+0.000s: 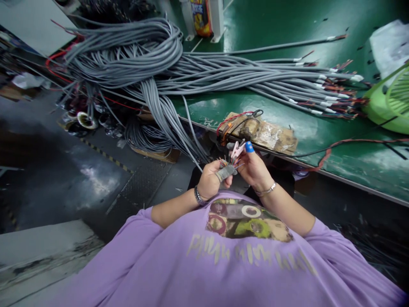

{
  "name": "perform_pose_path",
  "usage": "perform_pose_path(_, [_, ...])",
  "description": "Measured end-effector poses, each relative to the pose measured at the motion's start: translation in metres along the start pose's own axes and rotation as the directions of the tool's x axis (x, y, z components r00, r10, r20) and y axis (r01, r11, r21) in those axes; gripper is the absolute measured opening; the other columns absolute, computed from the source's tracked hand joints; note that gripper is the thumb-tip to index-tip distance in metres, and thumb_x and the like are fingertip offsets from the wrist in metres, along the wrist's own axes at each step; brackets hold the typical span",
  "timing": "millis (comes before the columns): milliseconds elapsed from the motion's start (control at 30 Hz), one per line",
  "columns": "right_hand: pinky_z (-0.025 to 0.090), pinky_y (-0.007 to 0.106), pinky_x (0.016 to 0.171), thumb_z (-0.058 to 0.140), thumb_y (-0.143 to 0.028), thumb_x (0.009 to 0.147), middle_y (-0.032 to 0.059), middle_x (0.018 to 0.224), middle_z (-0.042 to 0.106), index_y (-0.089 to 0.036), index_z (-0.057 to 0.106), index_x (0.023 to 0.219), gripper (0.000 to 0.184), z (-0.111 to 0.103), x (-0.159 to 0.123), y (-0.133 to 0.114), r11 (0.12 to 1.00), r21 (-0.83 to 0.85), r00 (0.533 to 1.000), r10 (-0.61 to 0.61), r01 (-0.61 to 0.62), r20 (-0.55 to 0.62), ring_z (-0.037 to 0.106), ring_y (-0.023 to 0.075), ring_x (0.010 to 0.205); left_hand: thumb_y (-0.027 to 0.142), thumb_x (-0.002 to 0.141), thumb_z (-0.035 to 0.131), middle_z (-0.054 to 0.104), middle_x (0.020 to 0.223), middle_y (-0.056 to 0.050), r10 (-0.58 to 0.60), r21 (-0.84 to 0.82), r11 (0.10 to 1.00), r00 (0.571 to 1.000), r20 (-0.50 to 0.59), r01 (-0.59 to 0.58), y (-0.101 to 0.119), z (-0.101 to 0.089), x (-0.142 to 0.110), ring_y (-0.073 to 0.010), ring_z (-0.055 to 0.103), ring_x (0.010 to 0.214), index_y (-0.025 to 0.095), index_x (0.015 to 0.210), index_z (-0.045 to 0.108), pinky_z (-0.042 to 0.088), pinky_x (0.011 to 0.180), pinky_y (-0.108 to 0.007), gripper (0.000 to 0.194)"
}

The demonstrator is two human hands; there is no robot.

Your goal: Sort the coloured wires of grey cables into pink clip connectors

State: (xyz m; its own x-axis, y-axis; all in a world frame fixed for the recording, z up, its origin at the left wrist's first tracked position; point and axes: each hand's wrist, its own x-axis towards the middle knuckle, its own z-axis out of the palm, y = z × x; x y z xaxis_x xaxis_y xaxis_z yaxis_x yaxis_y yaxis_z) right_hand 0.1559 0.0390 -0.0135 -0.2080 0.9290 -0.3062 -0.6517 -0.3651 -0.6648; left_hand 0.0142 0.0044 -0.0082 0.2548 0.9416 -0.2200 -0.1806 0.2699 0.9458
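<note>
In front of my chest, my left hand (pixel 211 180) is closed on a bunch of thin coloured wires (pixel 224 163); its thumb has a grey wrapping. My right hand (pixel 255 169), close beside it, has a blue covering on one fingertip. Its fingers are closed around a small pale pink forked piece (pixel 236 151), whose kind I cannot make out. The wire ends fan out between the two hands, near this piece. How the lower fingers lie is partly hidden.
Grey cables (pixel 217 79) lie in a thick bundle along the green table (pixel 268 25), their stripped ends to the right. A stained board (pixel 271 134) sits at the near edge. A green fan (pixel 391 100) stands at right. More cables (pixel 148 136) are coiled below.
</note>
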Motion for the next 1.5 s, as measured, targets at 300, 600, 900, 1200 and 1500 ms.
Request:
perform_pose_path(300, [0.045, 0.024, 0.054, 0.074, -0.064, 0.072, -0.0012, 0.066, 0.064, -0.018, 0.069, 0.078, 0.047, 0.005, 0.006, 0.003, 0.996, 0.088, 0.999, 0.003, 0.000, -0.041, 0.054, 0.0095, 0.055, 0.053, 0.074, 0.074, 0.059, 0.051, 0.003, -0.001, -0.007, 1.000, 1.000, 0.004, 0.001, -0.003, 0.002, 0.005, -0.0069, 0.047, 0.039, 0.015, 0.072, 0.061, 0.039, 0.040, -0.020, 0.041])
perform_pose_path(600, [0.046, 0.025, 0.053, 0.069, -0.071, 0.071, -0.0010, 0.068, 0.064, -0.020, 0.067, 0.080, 0.052, 0.003, 0.006, 0.007, 0.994, 0.108, 1.000, 0.006, -0.003, -0.028, 0.054, 0.0106, 0.054, 0.056, 0.073, 0.074, 0.059, 0.050, 0.003, -0.004, 0.036, 0.999, 1.000, -0.017, 0.005, -0.004, 0.001, 0.004, -0.0069, 0.047, 0.038, 0.015, 0.071, 0.060, 0.040, 0.041, -0.020, 0.042])
perform_pose_path(900, [0.044, 0.024, 0.054, 0.062, -0.070, 0.078, 0.0014, 0.077, 0.069, -0.021, 0.067, 0.081, 0.049, -0.002, 0.002, -0.002, 0.989, 0.096, 0.993, 0.113, -0.114, 0.015, 0.055, 0.0113, 0.059, 0.056, 0.075, 0.072, 0.061, 0.052, 0.001, 0.062, 0.098, 0.993, 0.997, -0.035, -0.059, 0.001, -0.001, -0.009, -0.0077, 0.051, 0.041, 0.016, 0.067, 0.060, 0.043, 0.044, -0.021, 0.043])
perform_pose_path(1200, [0.043, 0.026, 0.057, 0.063, -0.068, 0.079, 0.0013, 0.071, 0.066, -0.021, 0.069, 0.083, 0.048, -0.008, 0.008, 0.008, 0.997, -0.018, 0.997, -0.074, 0.073, -0.021, 0.054, 0.0119, 0.060, 0.053, 0.075, 0.073, 0.061, 0.052, 0.002, 0.047, 0.043, 0.998, 0.997, -0.060, -0.044, 0.002, 0.003, -0.004, -0.0076, 0.049, 0.039, 0.016, 0.072, 0.060, 0.040, 0.041, -0.020, 0.040])
perform_pose_path(1500, [0.046, 0.025, 0.053, 0.071, -0.070, 0.070, 0.0002, 0.068, 0.068, -0.020, 0.068, 0.077, 0.051, 0.002, 0.014, 0.006, 0.991, 0.124, 0.998, 0.061, -0.057, -0.029, 0.054, 0.0110, 0.053, 0.052, 0.074, 0.072, 0.060, 0.050, 0.003, -0.027, 0.024, 0.999, 0.998, -0.056, 0.028, 0.000, 0.002, 0.003, -0.0075, 0.048, 0.038, 0.016, 0.072, 0.061, 0.039, 0.040, -0.021, 0.038])
